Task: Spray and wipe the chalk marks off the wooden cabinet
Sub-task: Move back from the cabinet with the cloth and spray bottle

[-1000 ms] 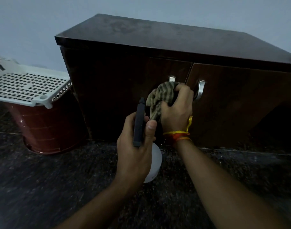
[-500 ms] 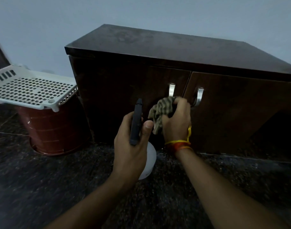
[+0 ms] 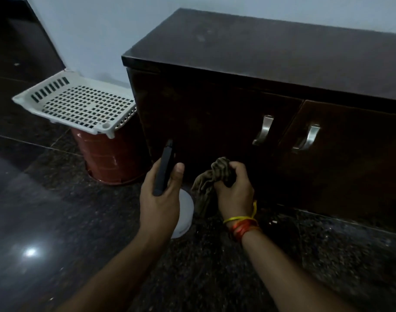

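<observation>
A dark wooden cabinet [image 3: 271,64] with two doors and two metal handles [image 3: 263,130] fills the upper right of the head view. My left hand [image 3: 162,199] grips a spray bottle [image 3: 184,212] with a black head and a white body, its nozzle pointing at the left door. My right hand [image 3: 234,191] is closed around a crumpled checked cloth [image 3: 211,176], low in front of the left door and below the handles. Faint pale smudges show on the cabinet top; I cannot make out chalk marks on the dim door fronts.
A white perforated plastic basket [image 3: 80,104] rests on a red-brown bucket [image 3: 112,158] just left of the cabinet. The floor [image 3: 57,244] is dark polished speckled stone. A pale wall [image 3: 102,30] runs behind, and a dark panel stands at the far left.
My right hand and the cloth have dropped from beside the door handles to low on the left door. The view has shifted left, so the cabinet now sits further right.
</observation>
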